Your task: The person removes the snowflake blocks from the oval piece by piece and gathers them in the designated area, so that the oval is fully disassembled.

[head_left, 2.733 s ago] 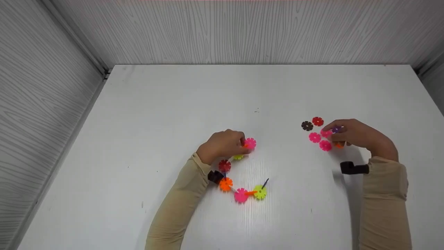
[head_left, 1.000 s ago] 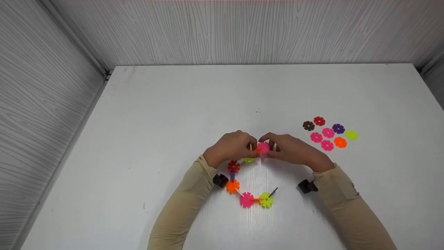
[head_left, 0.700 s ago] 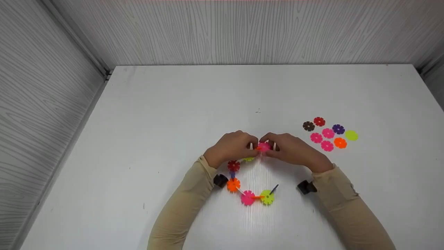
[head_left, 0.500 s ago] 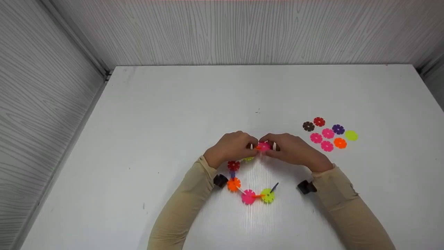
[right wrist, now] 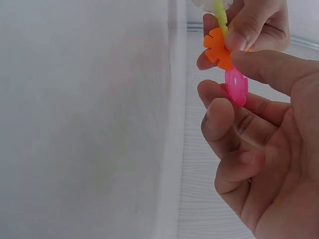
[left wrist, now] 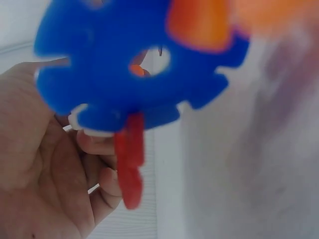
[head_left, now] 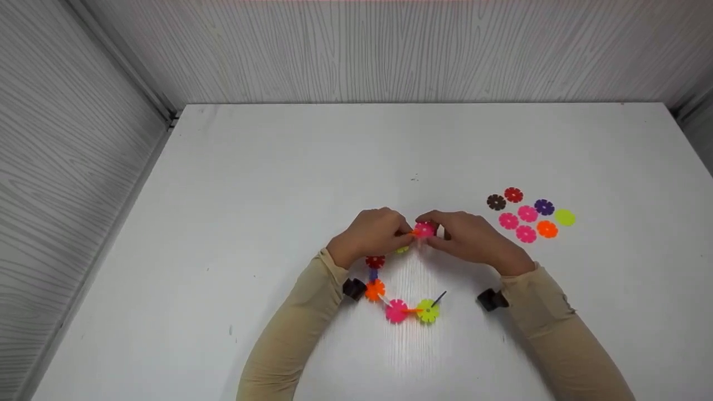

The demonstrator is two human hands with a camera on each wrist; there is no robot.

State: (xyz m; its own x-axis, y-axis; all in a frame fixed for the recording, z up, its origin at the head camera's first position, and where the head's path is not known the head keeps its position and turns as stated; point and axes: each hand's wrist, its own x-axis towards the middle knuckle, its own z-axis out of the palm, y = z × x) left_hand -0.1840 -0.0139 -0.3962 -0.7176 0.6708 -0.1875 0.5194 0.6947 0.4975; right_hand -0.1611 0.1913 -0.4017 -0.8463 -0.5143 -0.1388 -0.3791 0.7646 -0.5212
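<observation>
One pink disc (head_left: 424, 229), notched, is held at the far end of a linked chain, pinched between thumb and finger of the right hand (head_left: 470, 236). One orange disc (right wrist: 215, 49), joined to it, is clamped by the left hand (head_left: 367, 236). The chain is continued nearward in an open curve: one yellow-green disc (head_left: 402, 249), partly hidden; one dark red disc (head_left: 375, 262); one blue disc (left wrist: 99, 74); one second orange disc (head_left: 375, 290); one second pink disc (head_left: 396, 311); one second yellow-green disc (head_left: 428, 311), into which a dark edge-on disc (head_left: 439, 298) is slotted. Eight loose discs (head_left: 527, 213), mixed colours, are laid flat on the table (head_left: 289, 167), beyond and right of the right hand. Two beige sleeves (head_left: 287, 323) are shown, each with a black wrist mount (head_left: 492, 300) beside its cuff.
</observation>
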